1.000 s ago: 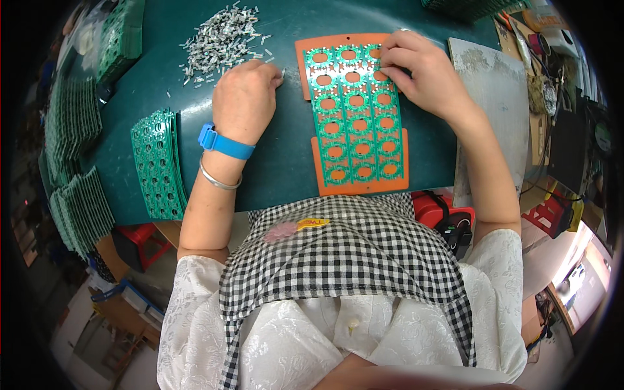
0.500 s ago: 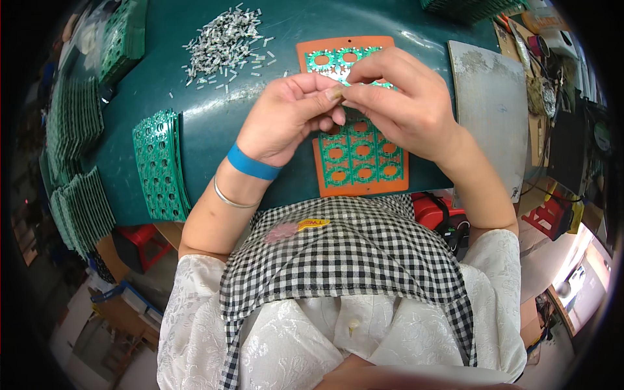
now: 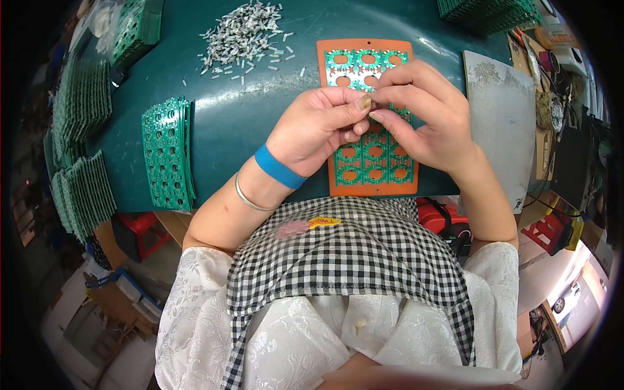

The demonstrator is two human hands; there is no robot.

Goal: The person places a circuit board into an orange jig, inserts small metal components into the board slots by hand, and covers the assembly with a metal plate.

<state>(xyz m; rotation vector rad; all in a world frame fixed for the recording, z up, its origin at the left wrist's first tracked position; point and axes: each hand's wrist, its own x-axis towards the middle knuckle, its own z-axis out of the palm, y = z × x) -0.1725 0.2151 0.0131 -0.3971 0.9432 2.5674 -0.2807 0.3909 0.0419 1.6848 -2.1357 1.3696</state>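
whatever the left hand point(image 3: 318, 127) and right hand point(image 3: 422, 117) pinch between their fingertips is too small to make out. both hands hide the middle of the orange tray point(image 3: 370, 182). the green stack point(image 3: 487, 13) is cut off at the top edge.

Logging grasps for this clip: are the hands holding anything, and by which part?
The left hand and right hand pinch something tiny between their fingertips above the orange panel; what it is and where it is gripped cannot be told.
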